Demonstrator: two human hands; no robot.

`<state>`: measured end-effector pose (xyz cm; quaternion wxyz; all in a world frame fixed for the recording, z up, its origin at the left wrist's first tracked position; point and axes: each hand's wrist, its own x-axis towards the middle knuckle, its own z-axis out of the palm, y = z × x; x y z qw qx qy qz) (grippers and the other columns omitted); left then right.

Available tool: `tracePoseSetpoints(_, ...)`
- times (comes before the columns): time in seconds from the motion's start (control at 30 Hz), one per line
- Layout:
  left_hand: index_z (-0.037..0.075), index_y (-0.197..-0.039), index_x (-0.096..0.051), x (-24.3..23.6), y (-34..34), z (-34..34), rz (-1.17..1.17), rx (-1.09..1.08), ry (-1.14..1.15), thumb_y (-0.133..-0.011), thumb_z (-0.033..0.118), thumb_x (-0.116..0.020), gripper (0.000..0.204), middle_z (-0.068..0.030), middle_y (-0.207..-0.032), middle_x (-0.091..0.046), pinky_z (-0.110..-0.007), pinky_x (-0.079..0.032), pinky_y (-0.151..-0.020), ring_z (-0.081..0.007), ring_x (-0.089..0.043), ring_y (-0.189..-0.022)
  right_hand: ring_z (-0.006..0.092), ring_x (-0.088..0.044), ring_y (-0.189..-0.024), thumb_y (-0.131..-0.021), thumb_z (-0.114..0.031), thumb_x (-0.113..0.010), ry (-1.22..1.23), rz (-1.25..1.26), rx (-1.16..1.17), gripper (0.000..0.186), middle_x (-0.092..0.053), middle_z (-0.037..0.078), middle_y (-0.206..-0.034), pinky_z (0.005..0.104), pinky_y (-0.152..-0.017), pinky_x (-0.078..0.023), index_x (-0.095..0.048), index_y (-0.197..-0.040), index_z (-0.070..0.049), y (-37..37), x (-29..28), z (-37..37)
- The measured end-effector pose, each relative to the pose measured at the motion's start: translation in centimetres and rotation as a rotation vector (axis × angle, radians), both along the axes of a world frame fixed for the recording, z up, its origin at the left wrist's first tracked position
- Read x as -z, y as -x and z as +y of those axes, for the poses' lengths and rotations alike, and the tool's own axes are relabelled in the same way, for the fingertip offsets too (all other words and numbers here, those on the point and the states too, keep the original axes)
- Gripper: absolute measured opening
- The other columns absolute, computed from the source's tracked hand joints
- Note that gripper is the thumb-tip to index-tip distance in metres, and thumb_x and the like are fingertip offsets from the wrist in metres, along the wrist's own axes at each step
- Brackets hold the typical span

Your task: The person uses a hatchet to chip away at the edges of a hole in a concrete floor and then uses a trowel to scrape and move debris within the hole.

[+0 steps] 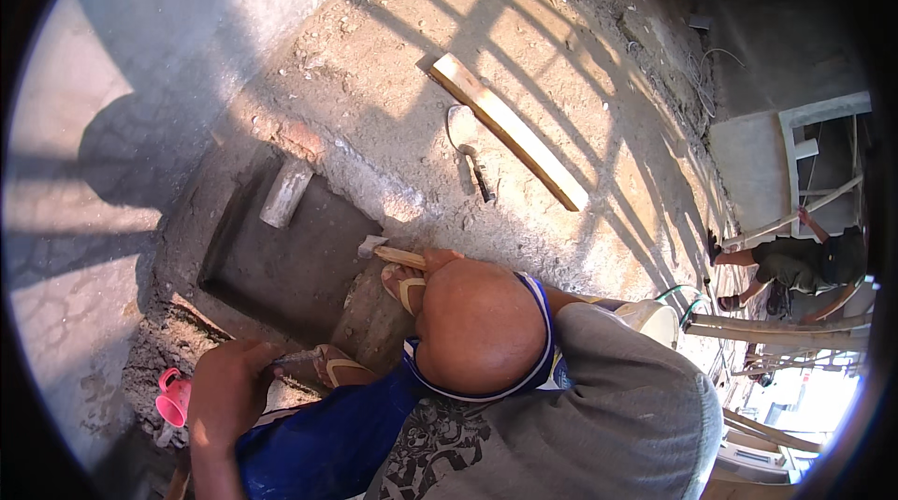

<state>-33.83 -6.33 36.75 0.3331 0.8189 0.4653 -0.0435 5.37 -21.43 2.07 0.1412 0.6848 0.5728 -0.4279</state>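
The left hand (227, 390) clenches one thin tool (297, 358) beside one pink cup (173, 398). The right hand (438, 260), mostly hidden by a knee, grips one wooden-handled hammer (385, 251). On the concrete floor (561, 60) lie one plank (508, 129) and one trowel (468, 149).

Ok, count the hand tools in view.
3. A hammer in the right hand, a thin metal tool in the left hand, and a trowel lying on the concrete beside the plank. The knee may hide others.
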Motion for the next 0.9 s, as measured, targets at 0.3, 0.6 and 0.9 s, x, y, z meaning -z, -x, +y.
tracePoseSetpoints(0.3,0.01,-0.103,-0.072,1.8,0.1,2.4,-0.001,0.097,0.019,-0.078,0.011,-0.075,0.025,-0.0128,-0.086,-0.068,-0.047,-0.052,-0.074,-0.0354,-0.067,-0.085,0.0451,-0.067,-0.091,-0.082,-0.022,-0.066,0.006,0.004,0.045,0.033,-0.07,0.026,-0.095,0.0515,-0.083,-0.052,-0.067,-0.109,-0.002,0.7,0.2,0.8)
tracePoseSetpoints(0.6,0.01,-0.103,-0.073,2.5,0.5,2.9,0.06,0.037,0.077,-0.08,0.014,-0.077,0.024,-0.0118,-0.089,-0.071,-0.043,-0.053,-0.076,-0.0349,-0.069,-0.087,0.0459,-0.067,-0.09,-0.082,-0.022,-0.065,0.011,0.013,0.021,0.033,-0.07,0.026,-0.094,0.0523,-0.082,-0.052,-0.066,-0.109,-0.002,1.1,1.1,1.5)
tracePoseSetpoints(0.9,0.012,-0.106,-0.073,1.9,-0.2,2.9,0.048,0.052,0.057,-0.081,0.014,-0.077,0.026,-0.0115,-0.088,-0.07,-0.044,-0.052,-0.074,-0.0351,-0.068,-0.085,0.0467,-0.067,-0.09,-0.083,-0.022,-0.065,-0.012,0.007,-0.007,0.033,-0.069,0.027,-0.093,0.0532,-0.082,-0.052,-0.065,-0.109,-0.002,0.6,1.1,3.4)
